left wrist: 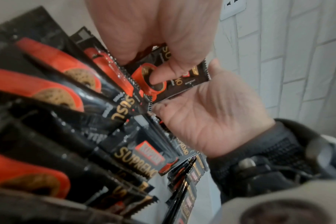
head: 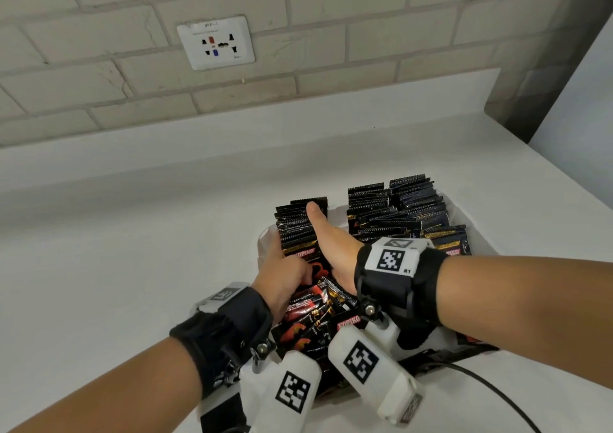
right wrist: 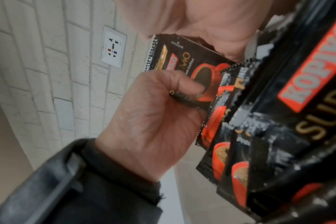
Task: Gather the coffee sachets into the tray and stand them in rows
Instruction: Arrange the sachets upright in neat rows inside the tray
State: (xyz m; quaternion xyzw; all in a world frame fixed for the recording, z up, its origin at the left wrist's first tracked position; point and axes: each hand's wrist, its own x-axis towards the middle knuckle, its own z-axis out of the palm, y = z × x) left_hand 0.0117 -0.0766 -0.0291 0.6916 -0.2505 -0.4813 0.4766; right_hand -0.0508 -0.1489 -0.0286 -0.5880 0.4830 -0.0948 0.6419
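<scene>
Working over the tray [head: 477,230] on the white desk [head: 132,250], both hands met at the left row of sachets [head: 298,223]. The left hand [head: 282,276] had its fingers curled, thumb pressed on the front of one sachet [left wrist: 175,81] printed with a red cup, pinching it. The right hand [head: 335,243] lay just beside it, palm toward the left hand, thumb [head: 315,215] stretched up along the tops of the standing row; its fingers were hidden behind the sachets in the head view, and in the left wrist view the right hand [left wrist: 211,118] showed a mostly flat palm against the pack's edge. Whether its fingers curled round anything, could not tell.

Sachets stood upright in the tray in rows: a left row under the hands, and two more rows [head: 398,207] to the right at the far end, packed tight, serrated tops up. A couple of sachets [head: 447,243] leaned at the near end of the right rows. A loose heap of sachets [head: 315,313] lay flat and overlapping at the near end, between the two wrists, labels reading KOPIKO and SUPREMO.

Each wrist wore a black strap with a white marker block [head: 394,258] and a white camera housing [head: 368,363] hanging below. A black cable [head: 481,379] ran off across the desk at the near right. A wall socket [head: 215,43] sat in the white brick wall [head: 365,34] behind the desk.
</scene>
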